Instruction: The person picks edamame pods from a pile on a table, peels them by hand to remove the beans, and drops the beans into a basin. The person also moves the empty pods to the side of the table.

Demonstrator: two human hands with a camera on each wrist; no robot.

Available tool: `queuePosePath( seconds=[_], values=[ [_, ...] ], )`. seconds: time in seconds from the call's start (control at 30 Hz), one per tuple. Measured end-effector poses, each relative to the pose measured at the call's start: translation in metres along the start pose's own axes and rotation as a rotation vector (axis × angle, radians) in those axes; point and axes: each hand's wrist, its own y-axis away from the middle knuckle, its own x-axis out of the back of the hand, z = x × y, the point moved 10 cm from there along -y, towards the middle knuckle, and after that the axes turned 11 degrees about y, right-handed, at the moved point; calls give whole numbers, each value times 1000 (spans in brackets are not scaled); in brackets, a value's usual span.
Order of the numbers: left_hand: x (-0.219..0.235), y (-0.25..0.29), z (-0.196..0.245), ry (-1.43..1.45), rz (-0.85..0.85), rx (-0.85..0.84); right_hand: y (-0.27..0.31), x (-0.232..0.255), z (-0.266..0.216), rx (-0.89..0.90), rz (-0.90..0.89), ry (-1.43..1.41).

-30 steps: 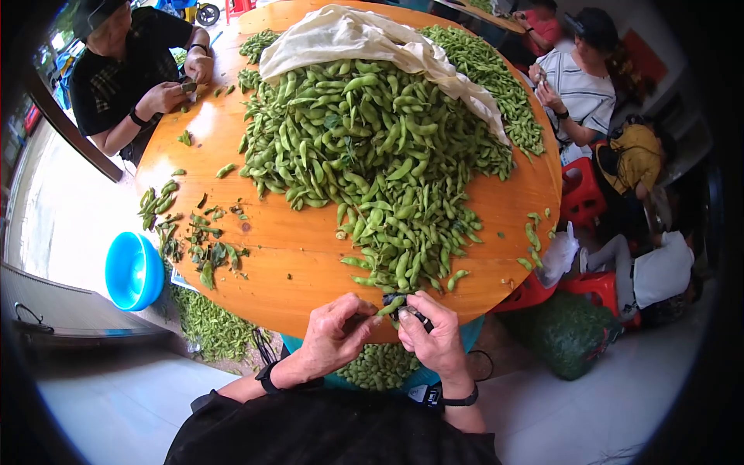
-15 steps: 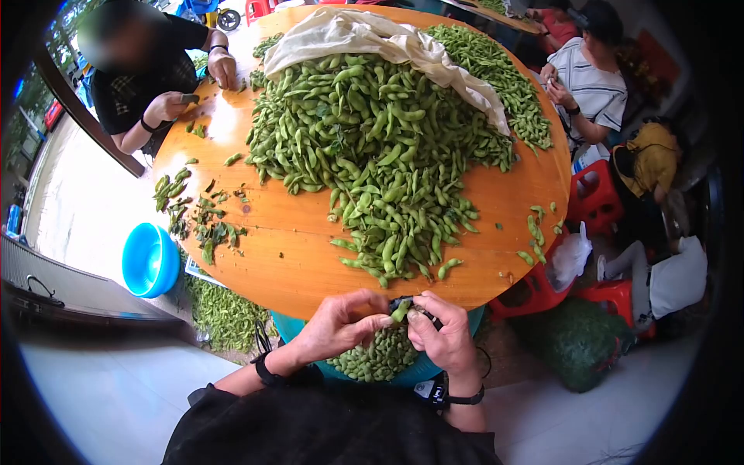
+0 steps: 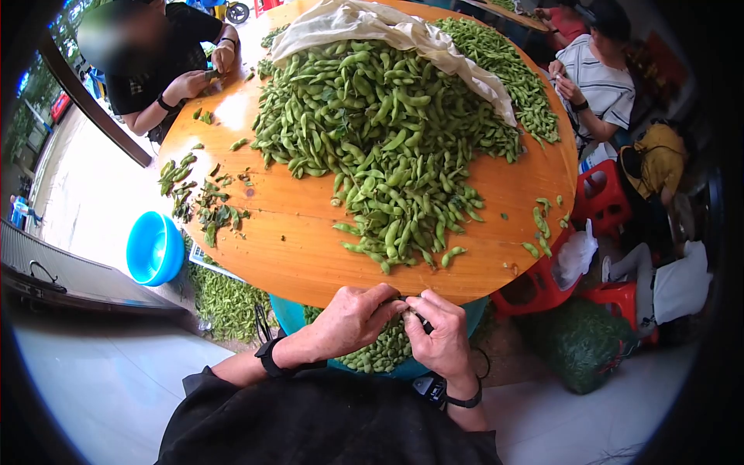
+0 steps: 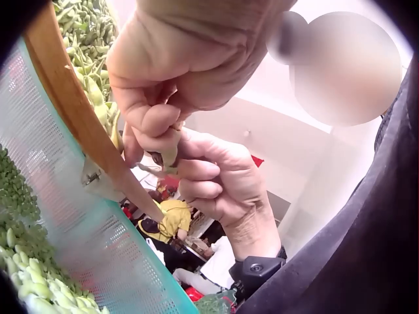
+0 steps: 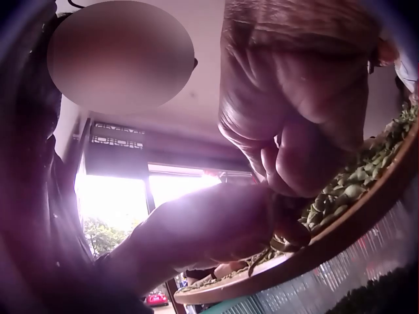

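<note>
Over the table's near edge my left hand (image 3: 349,322) meets my right hand (image 3: 440,332), fingertips close together. The left thumb and forefinger pinch a soybean pod (image 4: 169,149), mostly hidden behind the fingers in the head view. My right hand grips a small black tool (image 3: 425,325); its kind cannot be made out. Below both hands stands a teal mesh basket (image 3: 288,314) holding loose green beans (image 3: 380,350). Beyond them a large heap of soybean pods (image 3: 372,132) spreads across the round wooden table (image 3: 302,271).
Leaf scraps (image 3: 217,213) lie on the table's left side, a few pods (image 3: 540,225) on its right. A cream cloth (image 3: 387,25) covers the heap's far side. A blue basin (image 3: 155,248) stands left; red stools (image 3: 535,287) stand right. Other people sit around the table.
The pod, plainly visible between the hands a second ago, is now mostly covered by my fingers. Both hands have drawn closer together. The head view has shifted slightly.
</note>
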Motion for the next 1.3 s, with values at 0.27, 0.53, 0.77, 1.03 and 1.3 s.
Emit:
queuePosePath(
  seconds=[0.27, 0.53, 0.77, 1.03, 1.3],
  values=[
    [-3, 4, -3, 25, -56, 18, -1, -4, -1, -6, -26, 4],
    [-2, 7, 7, 45, -49, -77, 0, -4, -5, 1, -67, 22],
    [-5, 10, 8, 44, -61, -75, 2, -3, -3, 16, -74, 15],
    [-7, 11, -8, 200, -59, 62, 3, -1, 5, -51, -66, 4],
    [-24, 12, -51, 1068, -22, 514, 6, -5, -14, -61, 163, 274]
  ],
)
